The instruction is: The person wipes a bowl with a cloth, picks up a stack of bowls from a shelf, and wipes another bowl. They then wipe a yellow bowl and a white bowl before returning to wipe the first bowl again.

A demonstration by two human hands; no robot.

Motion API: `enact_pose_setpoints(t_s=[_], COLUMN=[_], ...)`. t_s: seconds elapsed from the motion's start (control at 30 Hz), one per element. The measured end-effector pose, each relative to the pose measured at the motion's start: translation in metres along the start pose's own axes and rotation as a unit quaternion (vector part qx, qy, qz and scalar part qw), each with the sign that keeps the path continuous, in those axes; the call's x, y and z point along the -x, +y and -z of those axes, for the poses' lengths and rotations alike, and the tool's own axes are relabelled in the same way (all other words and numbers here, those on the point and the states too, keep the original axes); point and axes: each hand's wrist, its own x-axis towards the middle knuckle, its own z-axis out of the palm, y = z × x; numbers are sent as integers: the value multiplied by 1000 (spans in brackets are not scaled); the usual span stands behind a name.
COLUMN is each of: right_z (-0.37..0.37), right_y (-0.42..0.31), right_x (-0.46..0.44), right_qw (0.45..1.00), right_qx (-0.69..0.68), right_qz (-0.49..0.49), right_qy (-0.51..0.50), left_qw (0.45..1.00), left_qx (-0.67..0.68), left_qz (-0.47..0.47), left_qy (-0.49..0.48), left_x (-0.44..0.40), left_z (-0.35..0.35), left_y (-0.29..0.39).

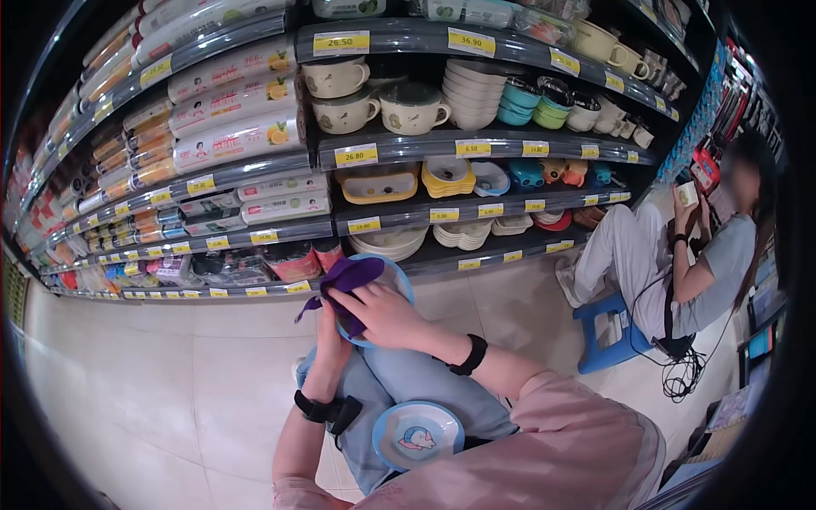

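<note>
While right fingers [347, 301] grip cloth [357, 272] against dish [398, 279] and left fingers [327, 313] seemingly grasp its edge, it looks light, stiff, slippery, best held by rim.

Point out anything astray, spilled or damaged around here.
A black cable lies in a loose tangle on the floor beside the blue stool. It looks untidy there and might catch a foot. I see no spill or obvious damage.
</note>
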Motion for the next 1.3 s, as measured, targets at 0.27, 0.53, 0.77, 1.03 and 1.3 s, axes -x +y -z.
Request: enact_pose_setpoints(t_s=[0.27, 0.53, 0.77, 1.03, 1.3], right_z=[-7, -3, 11, 36, 9], right_y=[-8, -2, 3, -21, 20], right_x=[5, 20, 4, -2, 16], right_qw=[996, 978, 975, 969, 960], right_qx=[-75, -158, -119, 222, 255], right_qz=[41, 97, 41, 87, 113], right_qy=[-2, -100, -182, -59, 1], left_qw=[993, 993, 997, 996, 999], left_qx=[116, 81, 21, 48, -29], left_qz=[-12, 85, 63, 74, -7], left_qy=[-18, -19, -44, -7, 18], left_x=[1, 6, -1, 7, 2], left_z=[12, 14, 15, -3, -7], left_y=[-7, -1, -5, 4, 0])
